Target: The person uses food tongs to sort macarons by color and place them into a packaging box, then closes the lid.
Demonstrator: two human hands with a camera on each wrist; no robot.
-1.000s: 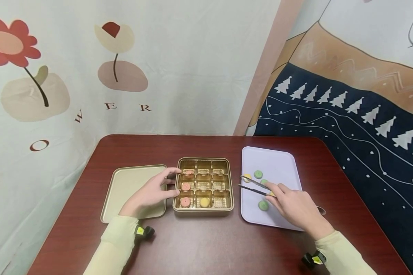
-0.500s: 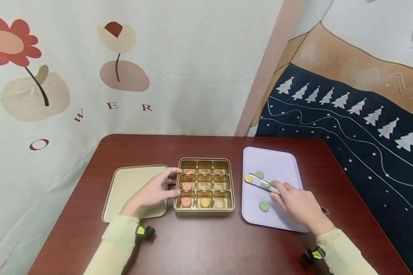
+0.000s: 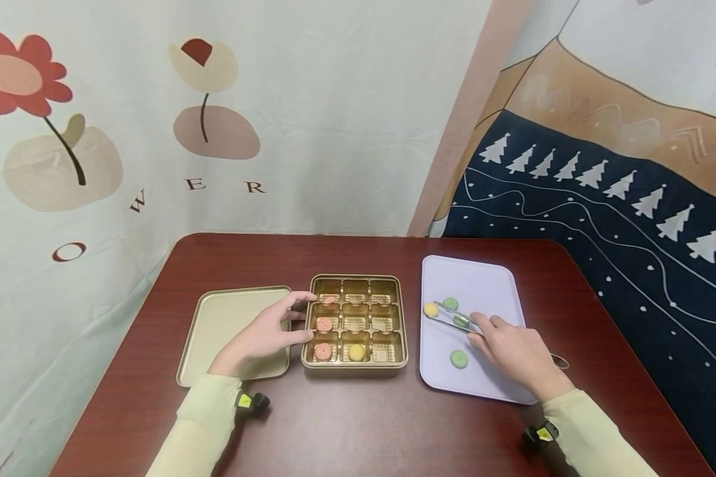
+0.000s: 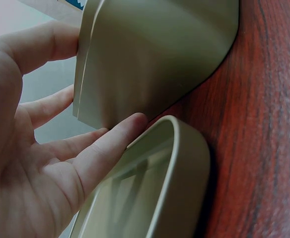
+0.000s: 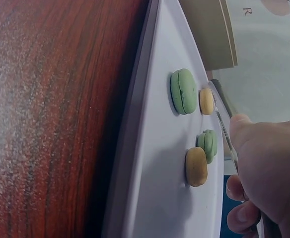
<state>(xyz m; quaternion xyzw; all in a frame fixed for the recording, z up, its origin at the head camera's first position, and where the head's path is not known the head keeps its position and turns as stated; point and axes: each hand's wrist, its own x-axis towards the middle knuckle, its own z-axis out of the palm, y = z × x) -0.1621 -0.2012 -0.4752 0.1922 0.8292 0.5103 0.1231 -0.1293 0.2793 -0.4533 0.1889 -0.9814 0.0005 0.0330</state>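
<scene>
Head view, left side: gold lid [image 3: 233,331] flat toward the table's [image 3: 358,424] left edge, apparently set aside so the tin can lie open.
Left hand [image 3: 268,329]: thumb and fingers spread wide against the tin's left wall, touching it, probably to steady it.
Tin [image 3: 353,370]: mid-table; its compartments keep the pink macarons [image 3: 323,351] apart along the left column, with a yellow piece [image 3: 356,352] in the front row's middle.
Tongs [image 3: 450,324]: tips about the yellow macaron [image 3: 431,309] by the tray's [image 3: 474,275] left edge; whether they pinch it, I cannot tell.
Green macarons [image 3: 459,359]: two around the tongs, one nearer the tray's front edge.
Right hand [image 3: 513,351]: narrow grip on the tongs from the tray's right edge, presumably for reach across it.
</scene>
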